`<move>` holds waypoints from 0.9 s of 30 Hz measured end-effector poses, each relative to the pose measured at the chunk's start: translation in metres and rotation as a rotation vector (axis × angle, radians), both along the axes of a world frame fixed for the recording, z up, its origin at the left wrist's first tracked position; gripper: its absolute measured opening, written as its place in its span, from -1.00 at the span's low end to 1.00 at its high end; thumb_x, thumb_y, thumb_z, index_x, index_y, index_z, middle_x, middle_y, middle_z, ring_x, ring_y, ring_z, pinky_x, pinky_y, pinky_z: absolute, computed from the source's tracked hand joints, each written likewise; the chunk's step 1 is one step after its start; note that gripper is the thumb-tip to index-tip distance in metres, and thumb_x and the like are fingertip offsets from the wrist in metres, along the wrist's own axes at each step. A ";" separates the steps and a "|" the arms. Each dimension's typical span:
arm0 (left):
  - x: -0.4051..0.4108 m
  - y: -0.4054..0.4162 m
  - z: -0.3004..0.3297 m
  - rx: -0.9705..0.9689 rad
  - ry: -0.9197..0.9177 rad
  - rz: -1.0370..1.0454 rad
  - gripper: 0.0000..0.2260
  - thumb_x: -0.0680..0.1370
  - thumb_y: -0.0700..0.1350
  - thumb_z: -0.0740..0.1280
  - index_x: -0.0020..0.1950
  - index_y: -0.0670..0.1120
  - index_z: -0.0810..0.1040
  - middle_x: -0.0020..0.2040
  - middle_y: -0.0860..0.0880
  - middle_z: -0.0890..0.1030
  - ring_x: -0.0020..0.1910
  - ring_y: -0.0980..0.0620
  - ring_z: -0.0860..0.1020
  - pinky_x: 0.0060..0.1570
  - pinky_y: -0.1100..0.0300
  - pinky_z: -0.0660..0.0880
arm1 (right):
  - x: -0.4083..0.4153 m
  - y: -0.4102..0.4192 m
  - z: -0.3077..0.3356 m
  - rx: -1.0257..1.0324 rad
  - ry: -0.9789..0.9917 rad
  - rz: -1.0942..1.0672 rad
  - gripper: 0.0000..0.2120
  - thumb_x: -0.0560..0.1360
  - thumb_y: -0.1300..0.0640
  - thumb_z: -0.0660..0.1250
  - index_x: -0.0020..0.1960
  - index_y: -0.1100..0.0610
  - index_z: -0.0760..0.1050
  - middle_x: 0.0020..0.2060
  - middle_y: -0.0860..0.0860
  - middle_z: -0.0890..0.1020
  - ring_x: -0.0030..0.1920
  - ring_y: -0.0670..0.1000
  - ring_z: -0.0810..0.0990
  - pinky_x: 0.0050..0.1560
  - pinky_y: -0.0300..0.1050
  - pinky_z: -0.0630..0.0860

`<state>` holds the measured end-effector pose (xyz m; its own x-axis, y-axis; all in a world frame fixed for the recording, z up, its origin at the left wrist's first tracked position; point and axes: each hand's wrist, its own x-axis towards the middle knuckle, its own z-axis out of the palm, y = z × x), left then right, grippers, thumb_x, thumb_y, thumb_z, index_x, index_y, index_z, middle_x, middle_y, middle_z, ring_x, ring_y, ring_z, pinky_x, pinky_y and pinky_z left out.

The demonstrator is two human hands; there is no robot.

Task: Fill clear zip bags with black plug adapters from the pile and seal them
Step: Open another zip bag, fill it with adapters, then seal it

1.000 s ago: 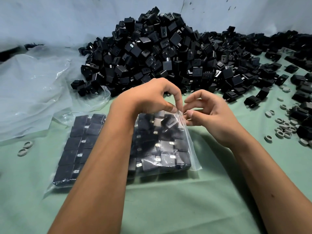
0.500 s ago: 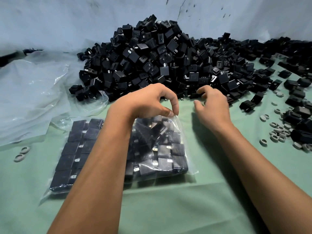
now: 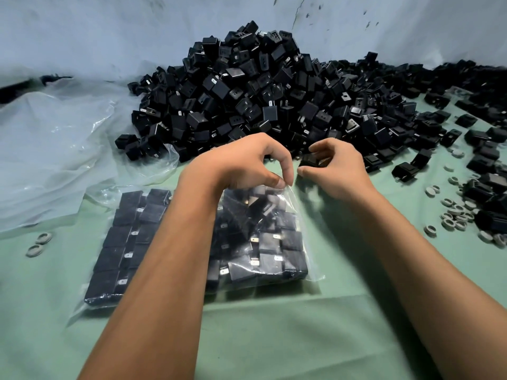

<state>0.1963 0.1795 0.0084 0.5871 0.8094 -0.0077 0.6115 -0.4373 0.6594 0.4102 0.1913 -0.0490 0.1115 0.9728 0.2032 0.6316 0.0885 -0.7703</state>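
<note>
At pile's (image 3: 274, 105) near edge: right hand (image 3: 337, 171), flat on adapters half second ago, now curled round black plug adapter (image 3: 312, 160) (partly hidden by fingers). Left hand (image 3: 247, 163) still pinches top corner of zip bag (image 3: 260, 237), which lies on green cloth (image 3: 274, 338); left forearm hides bag's middle. Second filled bag (image 3: 123, 242) beside it. Pale wall (image 3: 109, 31) behind; grey rings (image 3: 452, 215) at right.

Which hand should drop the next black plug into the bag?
Probably the right hand: it already grips a black plug adapter at the pile's near edge, right beside the clear zip bag. The left hand is busy pinching the bag's top corner up.
</note>
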 end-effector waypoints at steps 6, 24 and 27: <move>0.001 -0.002 0.002 0.015 0.017 0.021 -0.86 0.45 -0.11 0.57 -0.13 0.15 0.72 0.09 -0.07 0.65 0.16 -0.11 0.60 0.24 -0.19 0.51 | 0.000 -0.047 0.001 0.036 0.157 0.478 -0.49 0.36 0.38 0.58 0.23 0.10 0.55 -0.03 -0.03 0.72 -0.22 -0.05 0.54 -0.16 0.01 0.57; -0.003 -0.003 0.006 0.010 0.019 0.023 -0.89 0.44 -0.04 0.56 -0.09 0.15 0.72 0.08 -0.21 0.65 0.16 -0.26 0.61 0.21 -0.24 0.53 | -0.004 -0.054 0.004 -0.090 0.526 0.626 -0.65 0.56 0.50 0.34 0.28 0.26 0.43 0.02 0.28 0.68 -0.08 0.19 0.72 -0.02 -0.03 0.66; -0.004 -0.004 0.006 0.017 -0.001 0.027 -0.89 0.46 -0.07 0.57 -0.10 0.14 0.73 0.10 -0.21 0.63 0.16 -0.26 0.59 0.21 -0.27 0.52 | -0.002 -0.053 0.005 -0.114 0.582 0.615 -0.70 0.60 0.50 0.26 0.27 0.24 0.44 0.00 0.21 0.72 -0.09 0.11 0.72 -0.05 -0.09 0.66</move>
